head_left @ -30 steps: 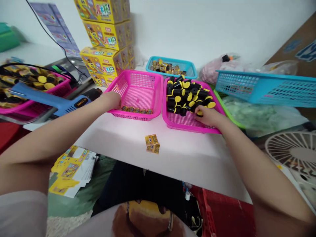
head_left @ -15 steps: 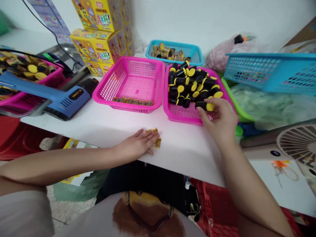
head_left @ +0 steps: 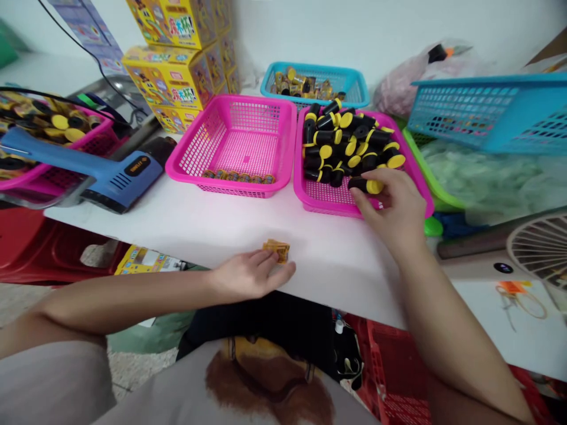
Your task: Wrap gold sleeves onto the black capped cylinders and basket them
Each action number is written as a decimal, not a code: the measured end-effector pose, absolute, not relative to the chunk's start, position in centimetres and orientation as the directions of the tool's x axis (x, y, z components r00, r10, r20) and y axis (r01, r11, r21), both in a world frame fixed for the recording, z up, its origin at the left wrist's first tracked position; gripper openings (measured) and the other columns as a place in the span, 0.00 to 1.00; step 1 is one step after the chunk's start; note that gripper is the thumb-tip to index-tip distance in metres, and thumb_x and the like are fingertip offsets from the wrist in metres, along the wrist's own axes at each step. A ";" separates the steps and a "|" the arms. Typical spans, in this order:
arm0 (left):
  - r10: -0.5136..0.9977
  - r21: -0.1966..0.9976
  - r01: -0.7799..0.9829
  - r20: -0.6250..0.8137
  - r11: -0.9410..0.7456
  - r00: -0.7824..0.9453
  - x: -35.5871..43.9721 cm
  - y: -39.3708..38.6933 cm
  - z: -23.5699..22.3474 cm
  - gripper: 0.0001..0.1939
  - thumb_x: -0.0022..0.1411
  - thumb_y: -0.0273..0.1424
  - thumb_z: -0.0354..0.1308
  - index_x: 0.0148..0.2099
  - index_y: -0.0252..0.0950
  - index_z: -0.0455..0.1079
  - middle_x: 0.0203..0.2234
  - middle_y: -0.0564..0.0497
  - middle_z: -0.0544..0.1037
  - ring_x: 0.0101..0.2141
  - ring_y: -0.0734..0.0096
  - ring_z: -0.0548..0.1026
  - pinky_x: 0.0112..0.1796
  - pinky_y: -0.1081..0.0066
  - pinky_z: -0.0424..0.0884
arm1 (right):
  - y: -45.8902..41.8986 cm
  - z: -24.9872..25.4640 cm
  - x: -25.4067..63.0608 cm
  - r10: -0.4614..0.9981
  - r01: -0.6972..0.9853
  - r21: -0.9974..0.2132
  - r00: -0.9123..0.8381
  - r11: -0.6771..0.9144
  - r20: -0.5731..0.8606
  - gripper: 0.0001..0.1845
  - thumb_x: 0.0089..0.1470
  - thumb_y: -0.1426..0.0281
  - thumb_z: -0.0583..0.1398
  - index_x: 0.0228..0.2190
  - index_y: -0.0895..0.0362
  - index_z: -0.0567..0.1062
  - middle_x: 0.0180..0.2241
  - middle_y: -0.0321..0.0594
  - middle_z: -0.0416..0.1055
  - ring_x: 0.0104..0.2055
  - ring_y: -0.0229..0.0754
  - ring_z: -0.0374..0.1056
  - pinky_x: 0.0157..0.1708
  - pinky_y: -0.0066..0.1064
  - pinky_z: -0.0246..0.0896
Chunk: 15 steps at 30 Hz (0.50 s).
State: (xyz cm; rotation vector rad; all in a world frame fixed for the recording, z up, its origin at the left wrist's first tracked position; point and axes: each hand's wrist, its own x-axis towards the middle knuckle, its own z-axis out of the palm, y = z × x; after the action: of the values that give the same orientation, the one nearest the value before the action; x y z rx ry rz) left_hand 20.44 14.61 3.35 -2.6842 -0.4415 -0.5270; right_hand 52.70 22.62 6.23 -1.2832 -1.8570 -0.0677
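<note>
My left hand [head_left: 250, 274] pinches a small yellow printed label [head_left: 276, 248] at the near edge of the white table [head_left: 208, 218]. My right hand [head_left: 392, 206] is closed on a black tube with a yellow cap [head_left: 367, 185], held just over the near rim of the right pink basket [head_left: 323, 200], which is piled with several more such tubes [head_left: 341, 141]. The middle pink basket [head_left: 239, 139] holds a row of wrapped tubes [head_left: 239, 176] along its near wall.
A blue heat gun [head_left: 101, 168] lies at the left beside another pink basket of tubes [head_left: 48, 127]. Yellow cartons [head_left: 177, 53] are stacked behind. A blue basket [head_left: 316, 85] sits at the back, another blue basket [head_left: 487, 115] at right over a green one. A white fan [head_left: 538, 248] and red crates [head_left: 390, 378] stand lower.
My left hand left the middle basket, came down to the label at the table edge and took hold of it. My right hand lifted one black tube out of the pile.
</note>
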 end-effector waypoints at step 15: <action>0.717 0.700 0.325 0.380 -0.636 0.584 21.7 20.2 8.9 0.09 0.67 0.35 0.67 0.46 0.37 0.83 0.35 0.49 0.86 0.30 0.74 0.82 0.31 0.78 0.75 | 21.5 6.0 51.4 0.690 0.593 -0.552 -0.009 0.586 0.724 0.10 0.63 0.62 0.65 0.46 0.49 0.78 0.53 0.47 0.71 0.56 0.51 0.73 0.41 0.42 0.81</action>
State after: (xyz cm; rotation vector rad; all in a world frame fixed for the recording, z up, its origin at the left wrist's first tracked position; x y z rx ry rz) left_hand 21.75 20.21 8.88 -3.2838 -1.2123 -1.3065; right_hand 51.37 21.53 6.02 -1.0762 -1.6852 0.1069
